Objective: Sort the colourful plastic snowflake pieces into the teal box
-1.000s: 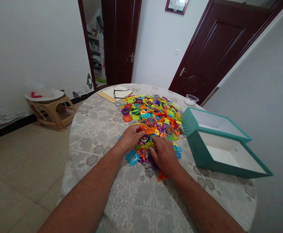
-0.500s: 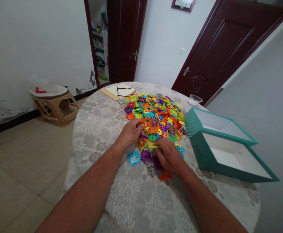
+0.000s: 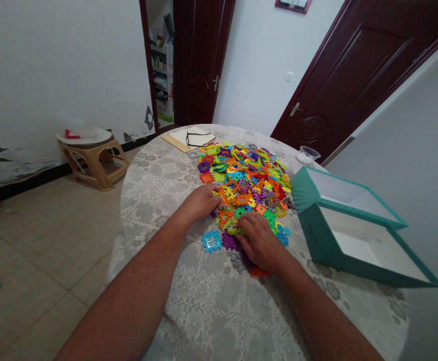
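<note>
A heap of colourful plastic pieces point(image 3: 246, 175), many with notched edges, spreads over the middle of the frame on a round surface point(image 3: 199, 311) covered by a grey patterned cloth. Two bare forearms reach in from the lower left and lower right corners.

The left hand point(image 3: 202, 201) is at the heap's left edge, just left of the frame's centre, its fingers bent against orange and yellow pieces; whether they grip one I cannot tell. The right hand point(image 3: 258, 238), right of centre and lower, has its fingers curled down beside a yellow-green piece point(image 3: 234, 231) at the near end of the heap; their tips are partly hidden, so I cannot tell if they pinch it.

Between the forearms, a blue window-shaped piece point(image 3: 211, 241) lies flat, just left of a purple piece point(image 3: 229, 241). Below these, near the right wrist, are a grey piece point(image 3: 236, 260) and an orange piece point(image 3: 259, 272).

At the right of the frame a teal box point(image 3: 316, 235) stands open, its interior white. Toward the upper centre-left, black-framed glasses point(image 3: 187, 140) rest on pale paper point(image 3: 176, 136). A clear tub point(image 3: 310, 152) sits near the surface's far right edge.
</note>
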A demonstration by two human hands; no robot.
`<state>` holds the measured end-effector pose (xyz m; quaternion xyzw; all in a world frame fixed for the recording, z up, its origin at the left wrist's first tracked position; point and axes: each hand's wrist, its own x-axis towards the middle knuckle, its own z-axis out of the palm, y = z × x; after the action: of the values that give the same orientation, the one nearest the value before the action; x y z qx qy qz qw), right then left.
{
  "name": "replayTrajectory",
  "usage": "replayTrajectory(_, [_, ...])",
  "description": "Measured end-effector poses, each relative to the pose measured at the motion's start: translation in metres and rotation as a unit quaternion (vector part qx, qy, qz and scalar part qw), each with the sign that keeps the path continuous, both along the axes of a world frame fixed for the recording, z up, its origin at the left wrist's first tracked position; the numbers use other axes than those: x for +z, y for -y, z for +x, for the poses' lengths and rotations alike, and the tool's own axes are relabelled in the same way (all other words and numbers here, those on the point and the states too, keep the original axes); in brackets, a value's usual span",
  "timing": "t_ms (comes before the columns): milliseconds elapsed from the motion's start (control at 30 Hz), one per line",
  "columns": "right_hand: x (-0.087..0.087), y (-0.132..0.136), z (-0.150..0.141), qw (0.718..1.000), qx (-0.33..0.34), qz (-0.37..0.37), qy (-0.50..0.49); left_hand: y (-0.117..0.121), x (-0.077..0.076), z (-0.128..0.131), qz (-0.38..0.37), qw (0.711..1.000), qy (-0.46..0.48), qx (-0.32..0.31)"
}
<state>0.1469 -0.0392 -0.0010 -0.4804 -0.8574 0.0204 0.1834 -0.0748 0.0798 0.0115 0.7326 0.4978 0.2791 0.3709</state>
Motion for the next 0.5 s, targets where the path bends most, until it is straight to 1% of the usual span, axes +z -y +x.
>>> replayTrajectory(167, [0.0,0.001,0.005,0.996,0.032,-0.026,-0.083,0.003,0.003,-0.004,0.04,0.995,-0.087,-0.005])
replayTrajectory(267, [-0.002,0.0,0.007,0.991,0.041,-0.033,-0.122,0.005,0.006,-0.006,0.045,0.991,-0.125,-0.003])
replayTrajectory(367, [-0.005,-0.003,0.01,0.985,0.003,0.002,-0.173,0.009,0.011,-0.008,0.058,0.989,-0.139,-0.004])
replayTrajectory(500, [-0.004,-0.007,0.013,0.973,-0.045,0.034,-0.223,0.017,0.018,-0.008,0.074,0.984,-0.151,-0.056])
